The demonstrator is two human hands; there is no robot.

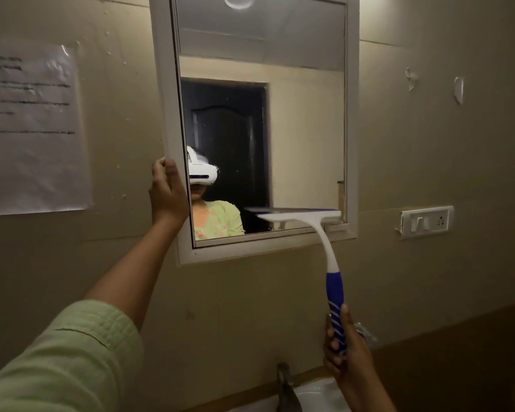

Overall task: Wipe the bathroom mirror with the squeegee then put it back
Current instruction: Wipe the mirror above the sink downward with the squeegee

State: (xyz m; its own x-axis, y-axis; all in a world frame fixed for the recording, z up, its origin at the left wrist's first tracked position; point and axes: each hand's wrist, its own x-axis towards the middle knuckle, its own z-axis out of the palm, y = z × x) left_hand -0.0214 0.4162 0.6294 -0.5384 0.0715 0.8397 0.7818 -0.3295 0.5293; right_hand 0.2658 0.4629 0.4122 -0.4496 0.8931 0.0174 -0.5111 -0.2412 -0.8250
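Gripping the squeegee [315,230] by the lower end of its blue handle, the right hand [347,355] has fingers wrapped tight round it, thumb up along the striped part. Squeegee is upright-ish, white neck curving up and left; its wide white head w/ a blue blade strip lies against the glass near the bottom right corner of the mirror [304,129], blade roughly parallel to the bottom edge, just above it.

Left hand [167,193] is closed round the left edge of the mirror's white frame [352,144], about 2/3 down that side; fingers curl behind the edge, which stands off the wall. Pale green sleeve [72,361] covers the upper forearm.

Glass shows a person in a green top w/ a white headset, a dark doorway behind. Nothing sits btwn squeegee head and glass.

Around it: 1 paper notice [33,129] taped on the wall left of the mirror, text too blurred to read. 1 white switch plate [427,222] right of the mirror, level w/ its bottom edge. 2 torn bits of tape or paper [458,89] higher on the right wall. Below, 1 metal tap [286,385] over 1 white basin [318,395], just left of the right wrist.
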